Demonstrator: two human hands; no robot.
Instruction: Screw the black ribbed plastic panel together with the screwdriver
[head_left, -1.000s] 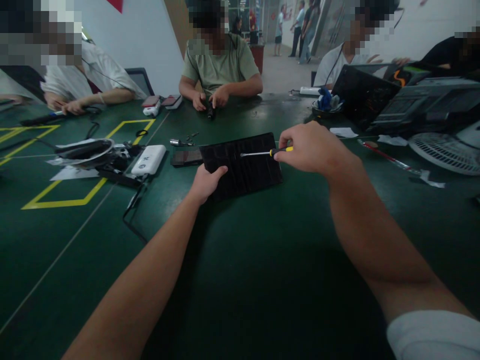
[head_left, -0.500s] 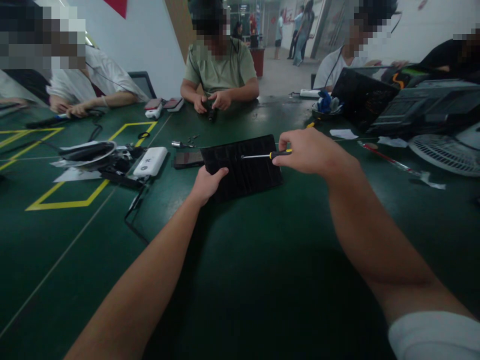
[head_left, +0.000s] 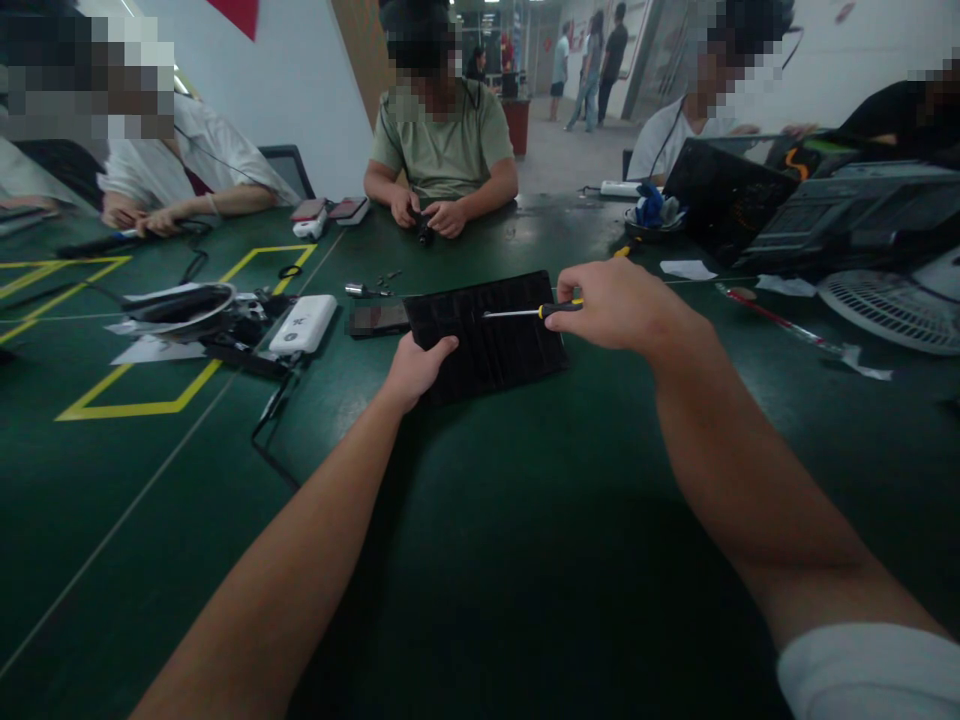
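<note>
Across the lower frame spreads the green table (head_left: 480,520). At the centre, a black panel (head_left: 517,350) is held up at a tilt, its left edge pinched between the thumb and fingers of the left hand (head_left: 414,372). Right of centre, the right hand (head_left: 626,305) closes round a yellow-and-black screwdriver (head_left: 555,311), shaft pointing left across the panel. Work seems under way (contact at the tip is unclear); what is finished or left, I cannot tell.

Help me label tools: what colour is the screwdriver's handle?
Black and yellow handle; the head view shows it best.
</note>
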